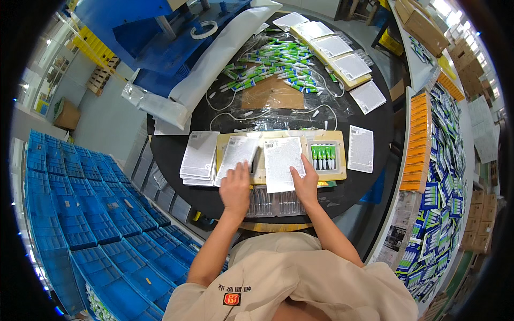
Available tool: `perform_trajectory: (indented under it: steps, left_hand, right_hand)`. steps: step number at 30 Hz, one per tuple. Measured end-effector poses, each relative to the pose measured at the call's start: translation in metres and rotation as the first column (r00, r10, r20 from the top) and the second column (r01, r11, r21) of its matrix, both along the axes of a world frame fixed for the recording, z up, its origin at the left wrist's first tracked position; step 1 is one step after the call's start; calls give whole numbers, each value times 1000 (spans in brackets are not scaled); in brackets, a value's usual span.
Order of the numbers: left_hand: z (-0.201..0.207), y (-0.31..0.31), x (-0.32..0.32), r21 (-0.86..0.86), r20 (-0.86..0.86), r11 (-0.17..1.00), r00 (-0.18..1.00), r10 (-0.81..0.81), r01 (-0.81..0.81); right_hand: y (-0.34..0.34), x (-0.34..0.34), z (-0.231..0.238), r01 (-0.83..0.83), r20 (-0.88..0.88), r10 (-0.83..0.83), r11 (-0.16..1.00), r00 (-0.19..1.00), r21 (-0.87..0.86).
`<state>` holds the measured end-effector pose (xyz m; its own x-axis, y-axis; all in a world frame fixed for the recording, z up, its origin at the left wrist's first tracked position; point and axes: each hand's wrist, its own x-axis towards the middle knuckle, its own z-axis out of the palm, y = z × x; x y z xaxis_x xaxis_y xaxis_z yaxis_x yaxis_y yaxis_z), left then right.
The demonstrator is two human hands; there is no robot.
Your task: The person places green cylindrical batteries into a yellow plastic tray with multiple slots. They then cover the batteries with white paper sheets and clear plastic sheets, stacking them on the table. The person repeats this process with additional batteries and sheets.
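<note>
We are observing the right hand grasping a white backing card. The left hand is overlapping a second card; we cannot tell whether its fingers are gripping.

The beige short-sleeved shirt bears a red badge and dark lettering.

Blue machine cropped by the top edge, held white card with apparently illegible fine print.
</note>
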<state>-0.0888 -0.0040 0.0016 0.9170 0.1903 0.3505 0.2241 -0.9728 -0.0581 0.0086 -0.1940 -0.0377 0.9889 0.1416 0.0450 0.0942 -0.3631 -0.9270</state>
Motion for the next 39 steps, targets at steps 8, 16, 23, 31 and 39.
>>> perform_trajectory:
  steps: [8, 16, 23, 31, 39]
  left_hand:
    - [-31, -26, 4, -20, -297, 999, 954, 38, -46]
    - [-10, -34, 12, -290, -427, 953, 903, -46, -88]
    - [4, 47, -4, -388, -448, 914, 844, -296, 114]
    - [-24, 58, -17, -525, -197, 838, 938, -287, 146]
    - [-27, 47, -7, -270, -391, 933, 858, -332, 238]
  right_hand:
    - [0, 4, -1, 7, 80, 22, 939, 997, -343]
    - [7, -5, 1, 49, 258, 178, 729, 950, -683]
    - [28, 15, -3, -147, 335, 527, 677, 781, -721]
    - [35, 25, -23, -132, 272, 483, 649, 832, -749]
    - [-19, 48, 16, -100, 382, 352, 833, 854, -544]
